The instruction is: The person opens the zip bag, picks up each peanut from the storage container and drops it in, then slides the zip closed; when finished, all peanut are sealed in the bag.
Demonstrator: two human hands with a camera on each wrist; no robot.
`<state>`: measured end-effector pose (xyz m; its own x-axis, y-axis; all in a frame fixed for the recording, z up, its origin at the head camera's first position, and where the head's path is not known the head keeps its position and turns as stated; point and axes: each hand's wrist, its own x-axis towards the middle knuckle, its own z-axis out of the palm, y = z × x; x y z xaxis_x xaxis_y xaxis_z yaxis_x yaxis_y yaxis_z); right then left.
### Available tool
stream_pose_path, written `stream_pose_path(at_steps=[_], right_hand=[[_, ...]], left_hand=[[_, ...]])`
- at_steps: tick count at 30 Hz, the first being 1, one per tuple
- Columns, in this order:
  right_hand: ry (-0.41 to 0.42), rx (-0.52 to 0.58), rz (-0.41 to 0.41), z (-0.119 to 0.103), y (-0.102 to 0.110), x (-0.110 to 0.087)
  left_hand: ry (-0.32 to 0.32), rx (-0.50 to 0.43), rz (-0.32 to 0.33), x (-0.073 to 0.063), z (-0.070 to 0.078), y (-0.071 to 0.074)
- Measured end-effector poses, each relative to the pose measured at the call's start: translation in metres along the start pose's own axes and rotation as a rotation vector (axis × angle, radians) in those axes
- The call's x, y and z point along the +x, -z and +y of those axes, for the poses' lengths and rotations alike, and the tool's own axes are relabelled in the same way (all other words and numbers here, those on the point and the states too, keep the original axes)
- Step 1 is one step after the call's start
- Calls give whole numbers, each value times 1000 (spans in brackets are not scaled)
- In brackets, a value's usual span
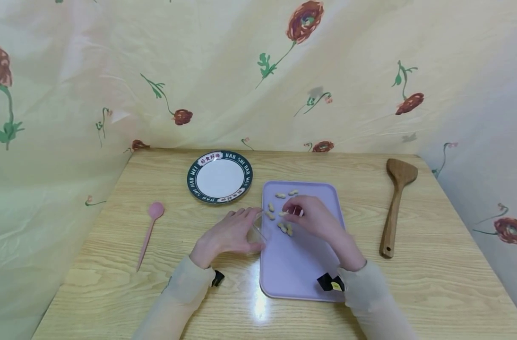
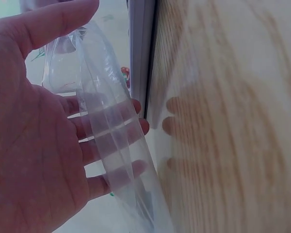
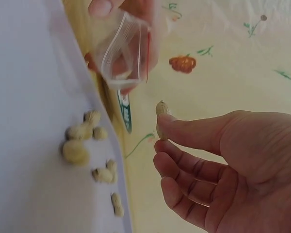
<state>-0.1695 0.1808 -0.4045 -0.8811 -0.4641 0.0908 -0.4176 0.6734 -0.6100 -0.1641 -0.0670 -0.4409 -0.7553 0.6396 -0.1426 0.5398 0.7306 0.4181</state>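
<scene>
My right hand (image 1: 315,219) is over the lilac tray (image 1: 298,271), pinching a peanut in its shell (image 3: 161,108) between thumb and forefinger. Beyond it, at the tray's left edge, my left hand (image 1: 229,233) holds a clear zip bag (image 3: 128,56). The bag's mouth gapes toward the right hand in the right wrist view. In the left wrist view, the thumb and spread fingers lie around the see-through bag (image 2: 106,111). Several unshelled peanuts (image 1: 280,195) lie loose on the upper left part of the tray. Whether the bag contains anything is hard to see.
Behind the left hand lies a white plate with a dark green rim (image 1: 192,182). A pink spoon (image 1: 155,211) rests at the left of the wooden table (image 1: 114,293). To the tray's right is a wooden spatula (image 1: 396,203). Flowered cloth (image 1: 224,71) hangs behind.
</scene>
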Motion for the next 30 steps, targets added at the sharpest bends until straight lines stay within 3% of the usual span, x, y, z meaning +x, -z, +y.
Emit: stream_pose_path(at_steps=[11,21,30], right_hand=[[43,-13,-88,-21,-10,4],[117,-40,-162,-25,-18,1],[153,-67,-180,-26,-23,0]], left_hand=[[-2,3,8,1,0,-1],[-12,-12,10,2,0,-1],[-23,-20,19,1,-1,-1]])
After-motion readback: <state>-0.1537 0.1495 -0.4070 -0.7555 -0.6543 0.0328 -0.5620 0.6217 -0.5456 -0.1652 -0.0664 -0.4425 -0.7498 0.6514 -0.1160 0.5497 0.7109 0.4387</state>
